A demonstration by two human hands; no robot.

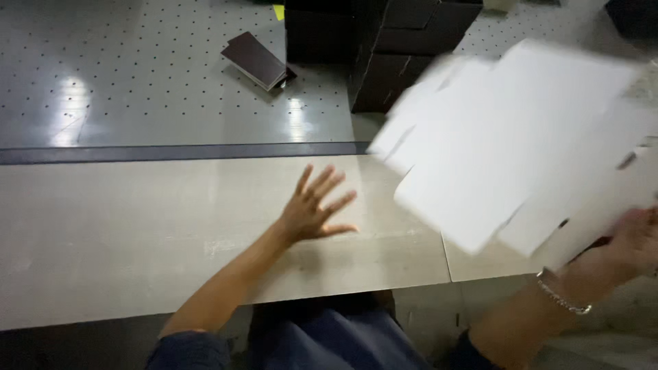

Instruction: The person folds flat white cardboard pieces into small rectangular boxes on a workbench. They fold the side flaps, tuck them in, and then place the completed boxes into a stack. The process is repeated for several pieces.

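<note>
Bare tabletop [103, 233] under left hand [312, 209]; white sheets [507, 144], seemingly gripped.

the left hand [312, 209] lies over the pale worktable [123, 233], fingers spread wide, holding nothing; the right hand [630, 243], with a bracelet [562, 293] at the wrist, grips the lower edge of a blurred white flat cardboard sheet [507, 144] raised and tilted above the table's right end; beyond a dark strip [171, 152], a grey perforated surface [137, 82] bears a dark brown booklet [255, 60] and black boxes [397, 55].
</note>
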